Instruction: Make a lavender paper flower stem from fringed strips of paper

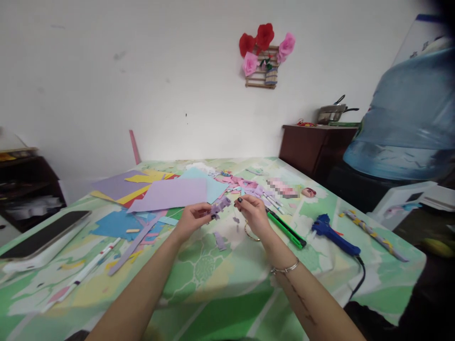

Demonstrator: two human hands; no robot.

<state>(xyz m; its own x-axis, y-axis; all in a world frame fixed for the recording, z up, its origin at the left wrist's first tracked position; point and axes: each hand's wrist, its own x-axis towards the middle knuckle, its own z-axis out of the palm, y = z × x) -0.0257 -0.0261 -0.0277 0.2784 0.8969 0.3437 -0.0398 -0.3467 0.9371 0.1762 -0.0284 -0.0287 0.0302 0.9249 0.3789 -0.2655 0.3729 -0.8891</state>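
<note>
Two bare hands meet mid-table on my feed. L hand (193, 220) pinches a lilac paper piece (221, 205) btwn thumb & fingers, out over the table centre; it's thin, matte, w/ a crinkled, notched outline. R hand (254, 214) is just beside it, thumb & forefinger drawn close; can't tell if anything's pinched there. A small dark-lilac bit (236, 220) shows just below those fingertips.

Nearest the grip I see a short lilac strip (219, 240), flat on the smooth floral tablecloth (213, 310), plus a thin round gold bangle (253, 236) by R hand. Green cutter (286, 228), long & straight, lies just past R wrist, w/ blue glue gun (336, 235) farther R. Beyond the hands: flat lilac sheet (174, 193) overlapping a pale-blue sheet (215, 188), & a messy pink/lilac scrap pile (242, 183). Off L: torn-edged blue paper (115, 224), slim white pen (87, 267), glossy black phone (48, 234).

Hard to make out: R hand hides part of the bangle & the cutter's far end; pink item (283, 188) is pixelated; clear-blue water jug (408, 113) is cut off at frame R.
</note>
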